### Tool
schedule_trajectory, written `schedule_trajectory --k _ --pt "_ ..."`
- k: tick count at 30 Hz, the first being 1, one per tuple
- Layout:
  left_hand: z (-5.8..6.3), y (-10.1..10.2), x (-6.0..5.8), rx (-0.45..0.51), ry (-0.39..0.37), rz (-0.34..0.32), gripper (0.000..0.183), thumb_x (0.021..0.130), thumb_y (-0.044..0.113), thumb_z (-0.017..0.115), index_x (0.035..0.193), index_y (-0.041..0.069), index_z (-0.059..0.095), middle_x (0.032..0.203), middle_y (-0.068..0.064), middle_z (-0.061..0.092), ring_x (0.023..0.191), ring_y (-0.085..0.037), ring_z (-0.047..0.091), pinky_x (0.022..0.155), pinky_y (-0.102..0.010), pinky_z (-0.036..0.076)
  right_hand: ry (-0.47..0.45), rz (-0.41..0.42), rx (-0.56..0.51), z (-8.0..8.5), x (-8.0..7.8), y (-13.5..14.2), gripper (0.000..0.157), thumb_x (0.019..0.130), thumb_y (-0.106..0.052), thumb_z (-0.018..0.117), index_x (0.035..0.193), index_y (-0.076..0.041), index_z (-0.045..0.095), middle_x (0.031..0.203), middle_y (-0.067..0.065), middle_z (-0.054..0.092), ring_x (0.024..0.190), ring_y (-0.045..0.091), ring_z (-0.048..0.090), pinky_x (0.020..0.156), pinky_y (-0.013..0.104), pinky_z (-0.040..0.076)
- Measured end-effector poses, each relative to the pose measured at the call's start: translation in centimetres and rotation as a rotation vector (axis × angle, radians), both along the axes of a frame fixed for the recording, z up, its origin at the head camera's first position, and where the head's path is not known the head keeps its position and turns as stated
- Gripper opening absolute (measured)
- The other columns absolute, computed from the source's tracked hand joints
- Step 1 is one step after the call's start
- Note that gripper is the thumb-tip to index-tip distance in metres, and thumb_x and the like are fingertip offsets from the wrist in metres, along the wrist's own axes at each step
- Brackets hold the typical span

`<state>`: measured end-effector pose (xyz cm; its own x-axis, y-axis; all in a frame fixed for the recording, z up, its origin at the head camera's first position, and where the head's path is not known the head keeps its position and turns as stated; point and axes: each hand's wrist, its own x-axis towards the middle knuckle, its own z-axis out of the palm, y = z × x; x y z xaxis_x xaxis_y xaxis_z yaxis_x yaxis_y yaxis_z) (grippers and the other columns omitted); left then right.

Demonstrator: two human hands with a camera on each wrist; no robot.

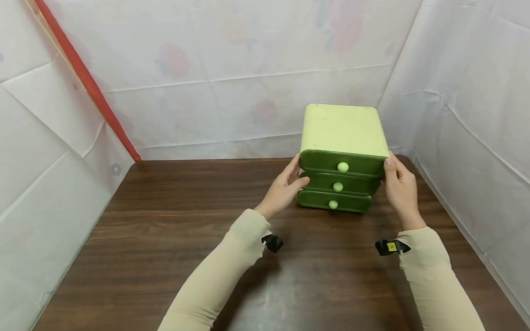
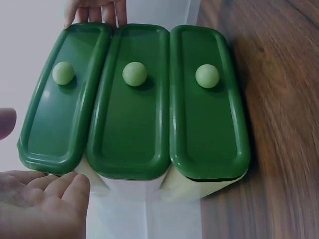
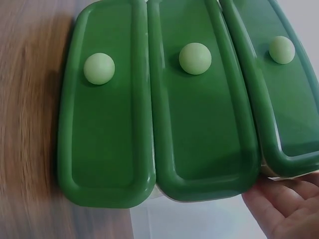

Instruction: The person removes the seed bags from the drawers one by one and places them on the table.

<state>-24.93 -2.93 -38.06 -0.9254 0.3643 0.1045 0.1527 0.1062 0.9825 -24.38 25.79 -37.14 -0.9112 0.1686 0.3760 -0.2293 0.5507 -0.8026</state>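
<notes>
A stack of three small drawer boxes, with a pale green top (image 1: 346,130), stands near the back right of the table. Each dark green drawer front (image 2: 132,127) carries a round pale green knob (image 3: 195,59), and all three fronts are pushed in. My left hand (image 1: 283,187) touches the left side of the upper part with nearly straight fingers, its thumb standing off in front. Against the right side rests my right hand (image 1: 401,188), its thumb by the top drawer's front corner and its fingers along the side. The fingertips are partly hidden behind the boxes.
Under the stack lies a dark brown wooden table (image 1: 188,221). White patterned sheeting (image 1: 252,73) rises behind and on both sides of the table. A red strip (image 1: 84,68) runs down the back left corner.
</notes>
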Motion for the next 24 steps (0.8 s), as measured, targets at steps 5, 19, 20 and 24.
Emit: schedule_trajectory --k 5,19,20,24 --pt "0.0 -1.7 0.6 -0.006 0.016 0.04 0.067 0.103 0.026 0.052 0.156 0.039 0.012 0.164 0.004 0.016 0.151 -0.013 0.02 0.122 -0.035 0.024 0.012 0.076 -0.052 0.1 -0.4 -1.5 0.048 0.107 -0.037 0.036 0.151 -0.019 0.038 0.152 0.01 0.042 0.131 0.034 0.05 0.093 0.02 0.052" --pt "-0.2 -6.4 2.8 0.022 0.086 0.156 0.062 0.104 0.019 0.05 0.158 0.028 0.02 0.161 0.0 0.028 0.147 -0.018 0.03 0.12 -0.036 0.029 0.004 0.216 -0.105 -0.5 -0.2 -6.0 0.049 0.107 -0.035 0.039 0.153 -0.019 0.034 0.155 0.006 0.038 0.134 0.028 0.048 0.1 0.038 0.05" --pt "-0.2 -6.6 2.9 0.024 0.093 0.169 0.061 0.104 0.02 0.05 0.157 0.027 0.022 0.16 -0.001 0.03 0.147 -0.019 0.032 0.119 -0.037 0.03 0.003 0.221 -0.109 -0.5 -0.2 -6.3 0.05 0.107 -0.035 0.04 0.153 -0.018 0.034 0.155 0.006 0.038 0.134 0.028 0.048 0.1 0.038 0.049" --pt "-0.2 -7.6 3.5 0.028 0.113 0.24 0.053 0.105 0.024 0.047 0.155 0.026 0.03 0.156 -0.003 0.039 0.142 -0.019 0.041 0.118 -0.039 0.033 -0.008 0.255 -0.122 -0.7 -0.2 -7.2 0.052 0.107 -0.036 0.039 0.154 -0.016 0.031 0.156 0.006 0.036 0.134 0.029 0.048 0.101 0.036 0.049"
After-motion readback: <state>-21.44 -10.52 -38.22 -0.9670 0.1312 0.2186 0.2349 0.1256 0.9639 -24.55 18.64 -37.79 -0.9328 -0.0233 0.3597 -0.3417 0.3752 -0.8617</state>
